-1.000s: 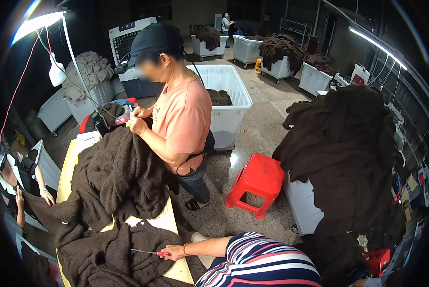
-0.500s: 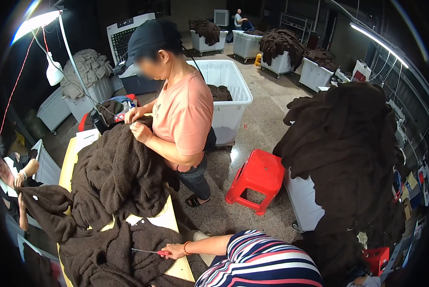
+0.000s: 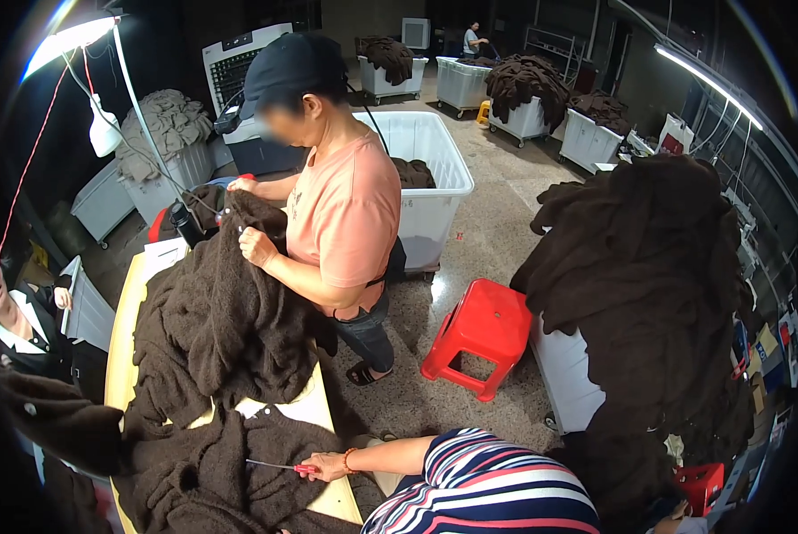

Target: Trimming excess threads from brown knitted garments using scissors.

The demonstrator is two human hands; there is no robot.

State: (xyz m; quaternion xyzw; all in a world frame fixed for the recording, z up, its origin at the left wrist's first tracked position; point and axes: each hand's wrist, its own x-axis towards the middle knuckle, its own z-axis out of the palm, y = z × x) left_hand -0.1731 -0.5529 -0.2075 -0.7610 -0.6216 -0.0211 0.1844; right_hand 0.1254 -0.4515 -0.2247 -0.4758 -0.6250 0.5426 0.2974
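My right hand (image 3: 326, 465), with an orange-red bracelet at its wrist, is closed around a red-handled screwdriver-like tool (image 3: 279, 465). Its thin metal shaft points left, over dark brown fleecy cloth (image 3: 212, 467) on the yellow table (image 3: 330, 503). A striped sleeve (image 3: 506, 485) covers the upper part of this arm. My left hand is out of the picture. Across the table a co-worker in a salmon T-shirt and dark cap (image 3: 341, 214) holds up brown cloth (image 3: 221, 329) with both hands.
A red stool (image 3: 483, 325) stands on the speckled floor. Beside it, brown garments (image 3: 648, 258) are heaped high. White wheeled bins (image 3: 439, 151) stand behind the co-worker. At far left is another person (image 3: 30, 325), near some lifted cloth (image 3: 56, 418). A lamp (image 3: 74, 37) hangs overhead.
The co-worker's hands have moved apart, lifting the cloth edge. At far left, the person's hands have left their earlier place and the cloth there has swung lower. My right hand holds still.
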